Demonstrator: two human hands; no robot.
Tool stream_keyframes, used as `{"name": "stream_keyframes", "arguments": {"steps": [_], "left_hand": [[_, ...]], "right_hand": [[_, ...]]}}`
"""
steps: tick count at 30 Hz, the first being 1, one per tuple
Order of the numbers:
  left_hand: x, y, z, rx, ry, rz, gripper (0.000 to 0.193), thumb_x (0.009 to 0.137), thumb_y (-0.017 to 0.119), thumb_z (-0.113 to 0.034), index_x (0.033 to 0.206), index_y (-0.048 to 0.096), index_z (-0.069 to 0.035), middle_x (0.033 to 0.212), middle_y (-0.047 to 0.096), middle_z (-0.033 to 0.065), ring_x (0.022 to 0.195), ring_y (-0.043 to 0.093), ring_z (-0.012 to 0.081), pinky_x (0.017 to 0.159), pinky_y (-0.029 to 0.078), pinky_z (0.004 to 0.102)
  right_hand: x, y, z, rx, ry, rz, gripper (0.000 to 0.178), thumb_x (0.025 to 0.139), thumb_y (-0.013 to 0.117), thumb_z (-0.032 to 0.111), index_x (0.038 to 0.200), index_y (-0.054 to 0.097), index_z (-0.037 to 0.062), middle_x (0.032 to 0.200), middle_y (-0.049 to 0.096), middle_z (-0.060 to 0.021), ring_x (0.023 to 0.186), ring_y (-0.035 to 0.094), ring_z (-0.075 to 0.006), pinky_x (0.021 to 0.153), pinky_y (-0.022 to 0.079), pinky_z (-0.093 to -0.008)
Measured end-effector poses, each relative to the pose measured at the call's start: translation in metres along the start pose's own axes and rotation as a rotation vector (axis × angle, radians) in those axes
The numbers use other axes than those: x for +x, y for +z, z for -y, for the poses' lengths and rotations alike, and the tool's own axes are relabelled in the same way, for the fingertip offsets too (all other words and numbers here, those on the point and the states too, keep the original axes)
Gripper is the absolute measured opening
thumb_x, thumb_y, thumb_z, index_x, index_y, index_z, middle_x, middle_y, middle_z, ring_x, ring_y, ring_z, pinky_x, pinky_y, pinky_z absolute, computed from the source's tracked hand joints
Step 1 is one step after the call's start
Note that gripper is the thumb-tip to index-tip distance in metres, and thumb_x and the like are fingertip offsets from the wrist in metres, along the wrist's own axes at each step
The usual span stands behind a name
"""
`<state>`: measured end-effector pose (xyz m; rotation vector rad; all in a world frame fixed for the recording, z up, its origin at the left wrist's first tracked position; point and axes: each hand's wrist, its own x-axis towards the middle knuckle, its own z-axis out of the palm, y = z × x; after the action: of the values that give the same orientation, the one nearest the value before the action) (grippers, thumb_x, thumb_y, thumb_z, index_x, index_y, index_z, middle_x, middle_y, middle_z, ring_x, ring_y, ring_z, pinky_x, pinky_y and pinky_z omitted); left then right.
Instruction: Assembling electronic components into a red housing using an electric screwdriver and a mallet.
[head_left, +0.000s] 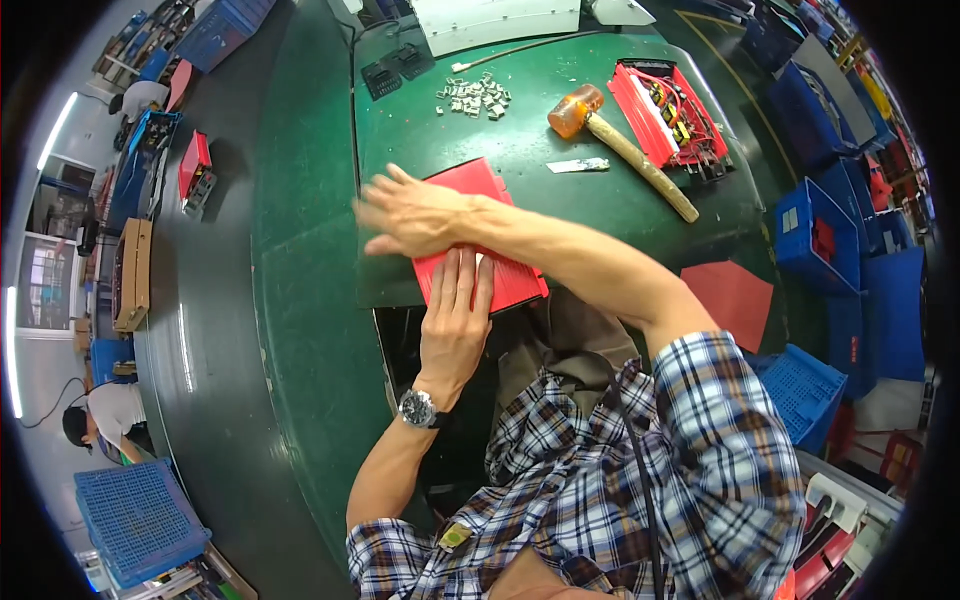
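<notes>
A flat red metal cover point(505, 280) lies at the near edge of the green bench mat point(560, 120). My left hand point(455, 318), with a wristwatch on its wrist, presses flat on the near part of the cover, fingers together. My right hand point(412, 215) reaches across from the right and lies open, fingers spread, on the cover's far left part. Neither hand grips anything.
A rubber mallet with a wooden handle point(625, 145), a red open electronics unit point(675, 118), a pile of small metal clips point(475, 95) and a white strip point(578, 165) lie farther back. Blue crates point(815, 235) stand right; another blue crate point(135, 520) lower left.
</notes>
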<state>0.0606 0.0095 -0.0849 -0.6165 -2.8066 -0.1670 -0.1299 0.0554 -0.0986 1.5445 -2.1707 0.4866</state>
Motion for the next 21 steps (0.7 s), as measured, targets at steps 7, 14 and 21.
{"name": "stream_keyframes", "arguments": {"steps": [7, 14, 21], "left_hand": [[-0.008, 0.007, 0.009, -0.101, -0.014, -0.047, 0.105, 0.059, 0.087, -0.007, 0.153, 0.043, -0.003, 0.157, 0.043, 0.0192, 0.149, 0.037, 0.0384, 0.124, 0.033, 0.0482], [-0.009, 0.006, 0.009, 0.081, 0.049, -0.088, 0.064, 0.087, 0.061, -0.008, 0.150, 0.048, -0.001, 0.151, 0.049, 0.0185, 0.144, 0.044, 0.0410, 0.123, 0.036, 0.0484], [0.001, 0.020, 0.007, 0.097, 0.059, -0.104, 0.094, 0.065, 0.082, -0.010, 0.151, 0.044, 0.001, 0.153, 0.047, 0.0187, 0.145, 0.041, 0.0403, 0.122, 0.036, 0.0478]], "right_hand": [[0.012, -0.022, -0.008, 0.137, -0.097, -0.084, 0.040, 0.102, 0.059, 0.038, 0.131, 0.059, 0.0087, 0.111, 0.061, -0.0099, 0.109, 0.060, -0.0251, 0.106, 0.040, -0.0532], [0.081, -0.156, 0.011, 0.118, -0.159, -0.478, 0.053, 0.101, 0.061, 0.041, 0.141, 0.055, 0.0066, 0.111, 0.061, -0.0164, 0.100, 0.059, -0.0317, 0.098, 0.042, -0.0464], [-0.006, -0.026, -0.018, 0.071, 0.001, 0.439, 0.059, 0.103, 0.057, 0.045, 0.150, 0.047, 0.0112, 0.144, 0.051, -0.0216, 0.138, 0.048, -0.0365, 0.116, 0.031, -0.0647]]}}
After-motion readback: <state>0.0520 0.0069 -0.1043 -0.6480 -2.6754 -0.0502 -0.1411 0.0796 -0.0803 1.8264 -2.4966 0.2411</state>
